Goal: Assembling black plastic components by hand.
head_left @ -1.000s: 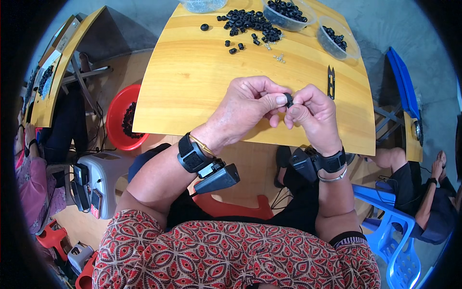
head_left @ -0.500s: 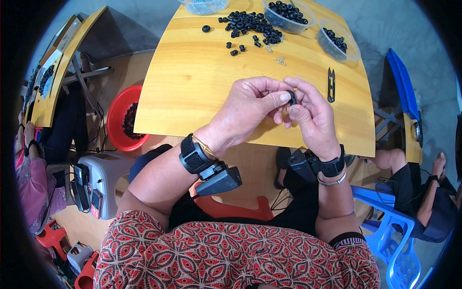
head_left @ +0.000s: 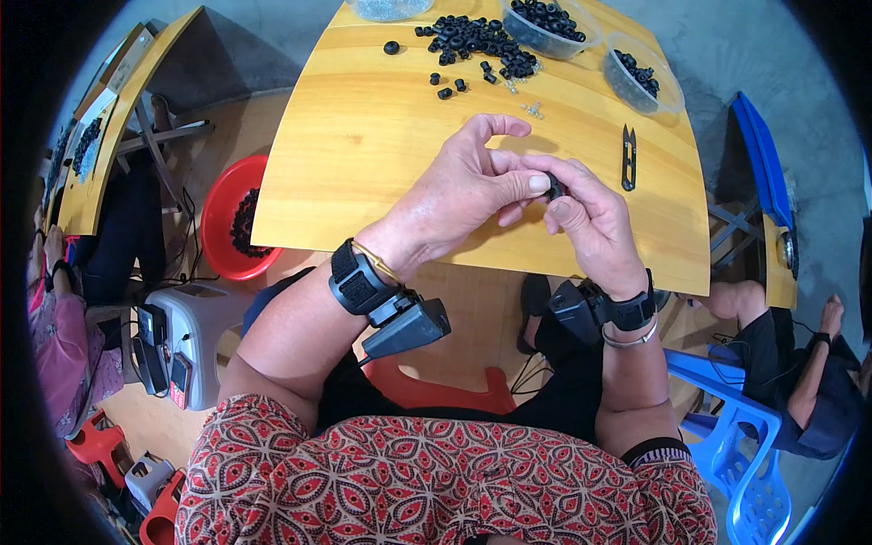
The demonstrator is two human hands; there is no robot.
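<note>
Above the near part of the wooden table, my left hand [head_left: 468, 186] and my right hand [head_left: 592, 213] meet on a small round black rubber part [head_left: 553, 187]. My left thumb presses on it while the left index finger is lifted away. The right thumb and fingers pinch the same part from the other side. Beyond my hands lies a pile of similar black parts [head_left: 472, 38], with a few strays in front of it. Tiny clear pieces [head_left: 533, 110] are scattered near the pile. To the right of my right hand rest black thread snips [head_left: 629, 158].
Clear bowls of black parts [head_left: 550, 27] [head_left: 643, 80] stand at the table's far right. Another clear bowl [head_left: 391, 7] is at the far edge. A red basin [head_left: 222, 218] sits left of the table [head_left: 318, 182]. Other people sit at both sides, near a blue chair [head_left: 740, 427].
My left index finger has lifted off the black rubber part and now points up and away. The part has turned slightly between my fingers; both hands stay in nearly the same place.
</note>
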